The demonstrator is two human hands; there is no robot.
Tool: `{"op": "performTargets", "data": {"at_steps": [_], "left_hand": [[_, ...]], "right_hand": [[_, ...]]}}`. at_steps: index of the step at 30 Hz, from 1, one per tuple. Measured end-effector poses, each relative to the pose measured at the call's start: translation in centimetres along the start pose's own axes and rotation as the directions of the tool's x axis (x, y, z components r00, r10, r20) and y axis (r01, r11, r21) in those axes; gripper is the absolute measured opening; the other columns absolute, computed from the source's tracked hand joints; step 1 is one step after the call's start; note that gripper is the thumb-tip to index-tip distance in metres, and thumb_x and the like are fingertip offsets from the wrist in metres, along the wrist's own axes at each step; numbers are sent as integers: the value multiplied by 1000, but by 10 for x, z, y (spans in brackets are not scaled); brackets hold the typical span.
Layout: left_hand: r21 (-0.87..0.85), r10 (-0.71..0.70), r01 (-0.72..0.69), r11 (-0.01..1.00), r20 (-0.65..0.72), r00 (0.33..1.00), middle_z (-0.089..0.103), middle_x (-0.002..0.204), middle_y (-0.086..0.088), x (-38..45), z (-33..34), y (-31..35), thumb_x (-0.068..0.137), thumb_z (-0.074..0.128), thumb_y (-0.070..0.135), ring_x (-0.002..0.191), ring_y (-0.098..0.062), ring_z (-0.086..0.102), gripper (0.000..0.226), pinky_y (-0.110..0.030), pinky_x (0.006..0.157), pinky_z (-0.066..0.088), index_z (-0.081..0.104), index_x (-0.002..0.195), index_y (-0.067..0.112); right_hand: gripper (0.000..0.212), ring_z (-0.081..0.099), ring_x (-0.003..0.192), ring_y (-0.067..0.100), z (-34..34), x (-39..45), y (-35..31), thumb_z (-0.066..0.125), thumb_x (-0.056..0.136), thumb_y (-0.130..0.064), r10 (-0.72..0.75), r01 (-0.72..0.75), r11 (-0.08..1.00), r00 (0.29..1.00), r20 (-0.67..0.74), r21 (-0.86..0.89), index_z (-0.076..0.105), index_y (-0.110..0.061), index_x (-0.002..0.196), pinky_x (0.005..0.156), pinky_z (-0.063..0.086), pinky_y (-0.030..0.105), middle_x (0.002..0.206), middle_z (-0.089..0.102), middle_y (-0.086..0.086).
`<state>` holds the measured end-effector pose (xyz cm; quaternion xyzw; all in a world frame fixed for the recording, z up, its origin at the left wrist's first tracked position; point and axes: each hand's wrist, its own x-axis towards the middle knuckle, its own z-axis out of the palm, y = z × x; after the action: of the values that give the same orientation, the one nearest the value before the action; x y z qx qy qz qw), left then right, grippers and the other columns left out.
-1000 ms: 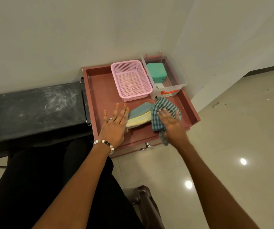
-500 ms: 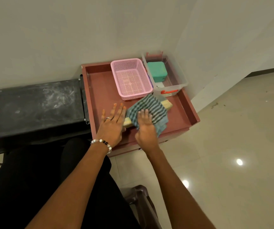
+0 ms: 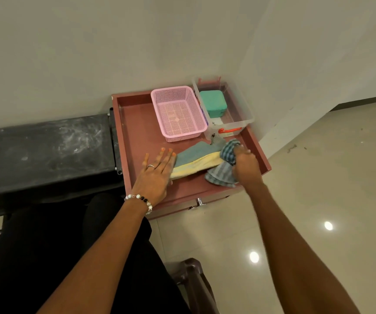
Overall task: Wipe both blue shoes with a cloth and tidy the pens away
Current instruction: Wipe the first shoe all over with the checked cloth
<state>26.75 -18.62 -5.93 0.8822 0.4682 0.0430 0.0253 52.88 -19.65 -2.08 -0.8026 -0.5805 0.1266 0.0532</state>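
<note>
blue shoe (image 3: 196, 158) lying w/ long axis left-right between hands; left hand (image 3: 154, 175) flat, fingers straight, at its left end; right hand (image 3: 245, 165) gripping checked cloth (image 3: 224, 165) at right end, nearer for wiping.

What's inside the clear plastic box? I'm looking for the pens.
The clear plastic box shows a teal lidded case and an orange handle at its front. No pens are visible; anything under the case is covered.

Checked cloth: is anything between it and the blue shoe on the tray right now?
Nothing visible. The right hand grips the checked cloth bunched against the right end of the blue shoe, already touching it. The left hand lies flat at the shoe's other end. The pink basket sits behind, apart.
</note>
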Motion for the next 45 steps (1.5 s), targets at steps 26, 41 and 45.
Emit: {"op": "performTargets", "data": {"at_steps": [26, 41, 45], "left_hand": [[-155, -344, 357, 921, 107, 933, 8, 161, -6, -16, -11, 8, 101, 41, 31, 148, -23, 8, 63, -45, 119, 8, 11, 154, 13], [-234, -290, 342, 910, 232, 929, -27, 155, -9, -23, 1, 13, 80, 54, 6, 142, -34, -27, 98, -49, 119, -3, -15, 150, 7], [-186, -320, 350, 918, 174, 931, -23, 157, -16, -21, -5, 17, 81, 54, 3, 144, -36, -20, 96, -49, 119, 5, -15, 149, 0]], "right_hand": [[38, 59, 89, 21, -37, -48, -39, 40, 79, 9, 699, 11, 368, 656, -284, 930, 63, -4, 106, 80, 51, 35, 93, 63, 5], [74, 30, 138, 34, 52, -49, -80, 37, 62, 7, -573, 535, 778, 819, 24, 331, 48, -1, 134, 116, 10, 47, 143, 44, 17], [72, 41, 128, 46, 40, -20, -41, 37, 52, 9, -513, 509, 850, 858, -5, 137, 58, 6, 121, 109, 10, 59, 130, 55, 23]]}}
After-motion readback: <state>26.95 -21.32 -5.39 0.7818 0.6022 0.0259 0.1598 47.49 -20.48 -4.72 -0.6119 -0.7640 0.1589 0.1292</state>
